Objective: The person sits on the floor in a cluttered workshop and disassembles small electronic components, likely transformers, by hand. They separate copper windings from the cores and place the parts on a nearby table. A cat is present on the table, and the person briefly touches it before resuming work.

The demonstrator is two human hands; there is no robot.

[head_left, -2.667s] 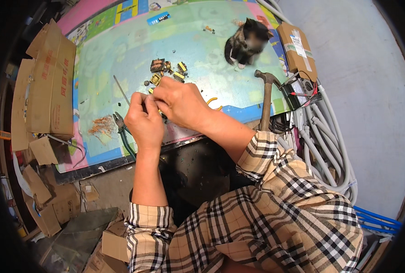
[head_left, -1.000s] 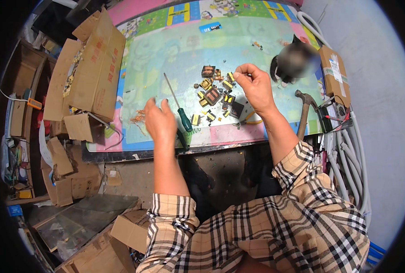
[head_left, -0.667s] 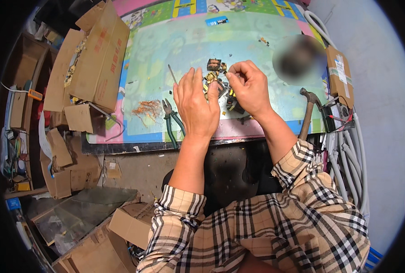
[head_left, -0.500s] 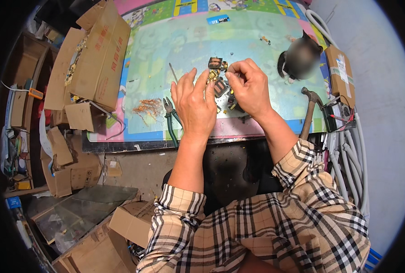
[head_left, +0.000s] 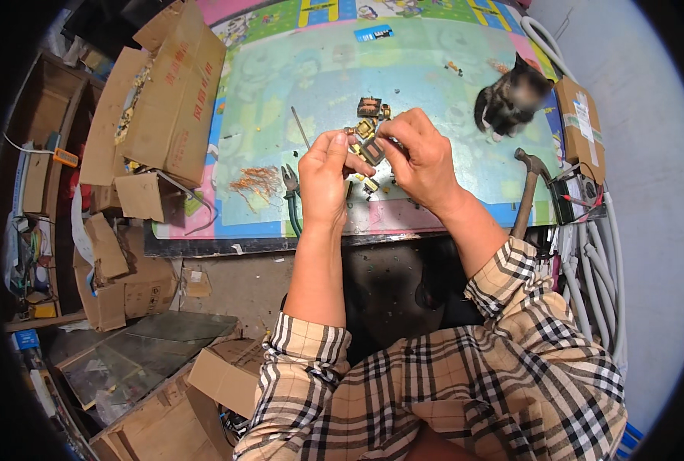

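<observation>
Over the near middle of the table, my left hand [head_left: 327,175] is closed, its thumb raised against the curled fingers. Close by, my right hand [head_left: 420,160] pinches with thumb and forefinger. What either hand holds is too small or hidden to name. Between and beyond them lies a cluster of small transformers: a black one with copper windings [head_left: 369,106], a yellow-wrapped one [head_left: 365,128] and a dark-cored one [head_left: 372,152]. A small yellow and black piece [head_left: 368,186] is below the fingers. Green-handled pliers [head_left: 290,190] lie left of my left wrist, partly covered.
A thin metal rod [head_left: 300,127] and a copper wire tangle [head_left: 255,183] lie to the left. A hammer [head_left: 528,184] rests at the right edge, with a cat [head_left: 507,107] sitting beyond it. Cardboard boxes [head_left: 174,100] [head_left: 580,123] flank the table.
My left hand has turned from stretched, spread fingers to a closed grip with the thumb up. My right hand stays pinched near the same spot. The view has shifted slightly.
</observation>
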